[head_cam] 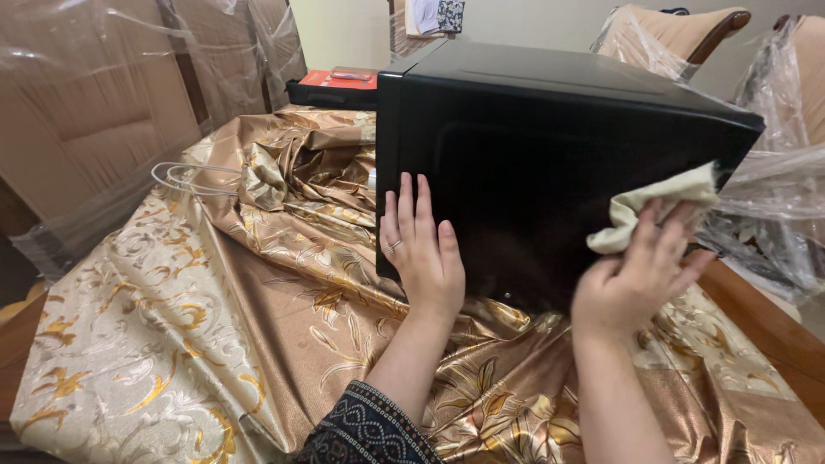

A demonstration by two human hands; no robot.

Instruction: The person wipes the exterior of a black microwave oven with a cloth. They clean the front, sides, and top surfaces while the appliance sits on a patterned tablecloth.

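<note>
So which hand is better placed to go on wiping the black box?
Probably the right hand: it holds the cloth against the black box. The left hand lies flat, bracing it.

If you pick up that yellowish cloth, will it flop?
Probably floppy: the cloth bunches and folds in the right hand. It likely weighs little, since a few fingers pin it against the black box. It looks unlikely to roll or break.

A gold floral tablecloth point(172, 326); plastic-wrapped chairs point(86, 112); a red-topped box point(339, 82) behind.
</note>
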